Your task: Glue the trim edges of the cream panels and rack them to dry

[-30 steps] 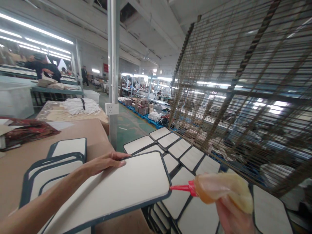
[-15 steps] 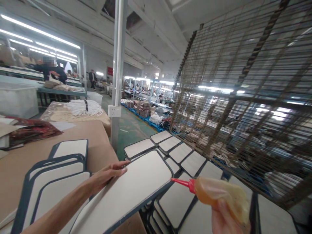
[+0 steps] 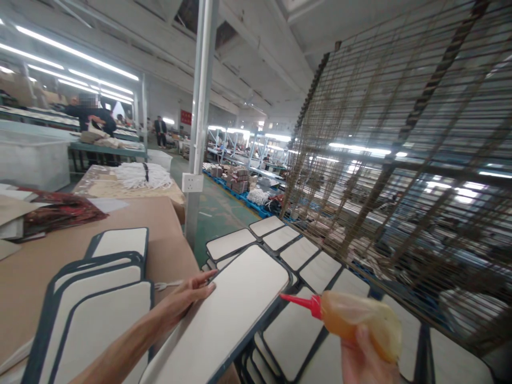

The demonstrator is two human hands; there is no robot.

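Note:
My left hand (image 3: 196, 293) grips a white, round-cornered panel (image 3: 244, 304) with a dark edge by its left side, thumb on top. The panel is tilted, its far end pointing away from me. In my right hand (image 3: 366, 357) is a squeeze bottle (image 3: 356, 314) of amber liquid, lying nearly level. Its red nozzle (image 3: 298, 301) points left, with the tip at the panel's right edge near the far corner. Whether the tip touches the edge I cannot tell.
Similar panels (image 3: 104, 320) lean in a stack on the brown table (image 3: 168, 229) at left. More panels (image 3: 320, 269) lie in rows at right, beside a tilted wire rack (image 3: 384, 133). A metal post (image 3: 200, 106) with a socket stands ahead. A person (image 3: 96, 117) works far left.
The view has shifted slightly. My left hand and the panel have moved a little right. The nozzle tip now sits slightly farther back along the panel's right edge, towards me.

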